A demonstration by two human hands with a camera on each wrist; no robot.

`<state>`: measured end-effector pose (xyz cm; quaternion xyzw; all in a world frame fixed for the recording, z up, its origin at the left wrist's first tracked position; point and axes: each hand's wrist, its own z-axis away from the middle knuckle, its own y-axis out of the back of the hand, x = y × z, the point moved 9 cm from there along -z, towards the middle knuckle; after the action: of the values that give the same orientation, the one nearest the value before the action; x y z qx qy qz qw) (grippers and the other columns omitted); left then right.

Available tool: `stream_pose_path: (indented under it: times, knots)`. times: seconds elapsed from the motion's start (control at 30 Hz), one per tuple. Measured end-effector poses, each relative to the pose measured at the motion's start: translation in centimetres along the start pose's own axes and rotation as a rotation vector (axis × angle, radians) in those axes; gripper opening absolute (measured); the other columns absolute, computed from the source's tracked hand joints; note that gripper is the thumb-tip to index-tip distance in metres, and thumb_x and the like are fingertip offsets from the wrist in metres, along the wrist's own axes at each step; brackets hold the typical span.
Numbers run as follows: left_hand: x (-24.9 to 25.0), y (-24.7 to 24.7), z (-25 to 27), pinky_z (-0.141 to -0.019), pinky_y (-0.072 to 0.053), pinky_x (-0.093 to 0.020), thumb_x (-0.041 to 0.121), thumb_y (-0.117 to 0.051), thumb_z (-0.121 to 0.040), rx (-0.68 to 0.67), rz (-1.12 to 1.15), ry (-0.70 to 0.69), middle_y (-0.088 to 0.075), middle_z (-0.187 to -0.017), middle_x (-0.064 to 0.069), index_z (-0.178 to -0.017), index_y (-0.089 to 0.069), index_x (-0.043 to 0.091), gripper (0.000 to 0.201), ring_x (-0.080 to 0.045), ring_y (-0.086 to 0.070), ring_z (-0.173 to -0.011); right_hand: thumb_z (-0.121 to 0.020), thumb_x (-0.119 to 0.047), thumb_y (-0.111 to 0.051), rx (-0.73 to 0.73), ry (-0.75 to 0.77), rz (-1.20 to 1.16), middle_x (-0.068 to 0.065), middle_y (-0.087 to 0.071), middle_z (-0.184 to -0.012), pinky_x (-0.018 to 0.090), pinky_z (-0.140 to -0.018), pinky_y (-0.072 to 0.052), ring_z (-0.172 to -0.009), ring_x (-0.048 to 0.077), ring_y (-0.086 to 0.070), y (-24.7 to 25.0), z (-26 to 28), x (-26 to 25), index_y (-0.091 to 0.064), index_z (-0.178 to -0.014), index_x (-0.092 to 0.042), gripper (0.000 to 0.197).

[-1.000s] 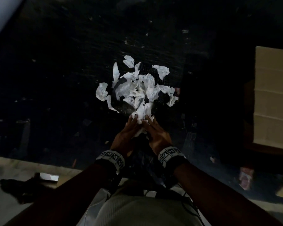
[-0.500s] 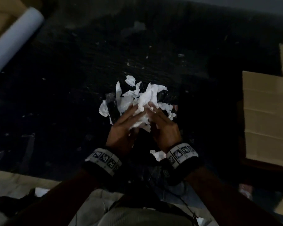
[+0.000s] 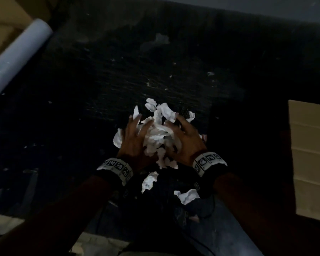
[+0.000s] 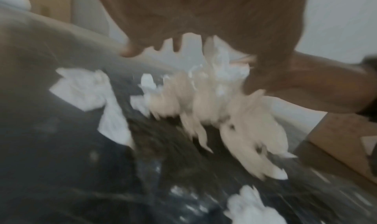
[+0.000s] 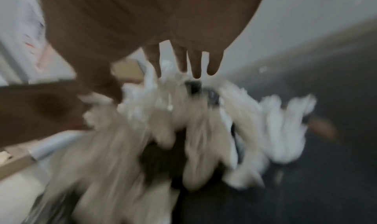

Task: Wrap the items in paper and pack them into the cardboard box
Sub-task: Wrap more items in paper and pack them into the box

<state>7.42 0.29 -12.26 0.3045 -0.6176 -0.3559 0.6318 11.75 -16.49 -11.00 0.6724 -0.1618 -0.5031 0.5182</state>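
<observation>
A heap of crumpled white paper lies on the dark floor in the head view. My left hand presses its left side with spread fingers. My right hand presses its right side the same way, so the heap is squeezed between both palms. The wrist views are blurred: the left hand sits over the paper, and the right hand's straight fingers reach into the paper. Something dark shows among the scraps; I cannot tell what it is. The cardboard box stands at the right edge.
Two loose paper scraps lie near my wrists, close to my lap. A white paper roll lies at the upper left beside more cardboard. Small white flecks dot the dark floor.
Both hands have pushed forward from the near edge of the heap onto its sides, bunching it tighter. Two scraps have dropped behind near my lap. The view has tilted forward.
</observation>
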Motion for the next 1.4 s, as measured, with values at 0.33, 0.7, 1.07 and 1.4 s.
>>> stream_pose_path:
  times: [0.33, 0.7, 1.07, 1.4]
  knots:
    - [-1.3, -2.5, -3.9, -0.107, 0.001, -0.081, 0.097, -0.061, -0.044, -0.320, -0.220, 0.139, 0.047, -0.153, 0.001, -0.143, 0.033, 0.053, 0.143, -0.037, 0.038, -0.143, -0.050, -0.088, -0.063, -0.297, 0.052, 0.205, -0.003, 0.037, -0.154, 0.070, -0.111, -0.006, -0.146, 0.033, 0.023, -1.2, -5.8, 0.5, 0.020, -0.146, -0.048, 0.134]
    - [-3.6, -6.3, -2.7, -0.118, 0.008, -0.064, 0.088, -0.060, -0.064, -0.241, -0.204, 0.025, 0.025, -0.165, 0.001, -0.158, 0.004, 0.041, 0.123, -0.026, 0.029, -0.150, -0.065, -0.077, -0.038, -0.297, 0.068, 0.252, 0.001, 0.017, -0.162, 0.061, -0.117, -0.005, -0.148, 0.032, 0.016, -7.5, -5.4, 2.2, 0.012, -0.152, -0.038, 0.108]
    - [-4.3, -6.4, -2.3, -0.115, -0.037, -0.053, 0.022, -0.080, -0.081, -0.025, 0.079, -0.061, 0.005, -0.167, 0.006, -0.157, -0.026, 0.033, 0.094, -0.025, -0.007, -0.155, -0.089, -0.027, -0.057, -0.136, 0.053, -0.025, 0.005, -0.011, -0.163, 0.043, -0.122, -0.004, -0.150, 0.025, -0.001, -7.2, -5.7, 2.0, -0.028, -0.152, -0.023, 0.069]
    - [-3.8, -6.2, -3.5, -0.066, -0.060, -0.023, 0.009, -0.073, -0.079, 0.062, 0.109, -0.060, -0.039, -0.157, -0.011, -0.138, -0.058, 0.017, 0.062, -0.020, -0.072, -0.101, -0.085, 0.005, -0.063, -0.069, -0.042, -0.155, 0.002, -0.032, -0.156, 0.050, -0.108, -0.041, -0.143, 0.026, -0.033, -6.7, -6.0, 2.4, -0.048, -0.142, -0.016, 0.063]
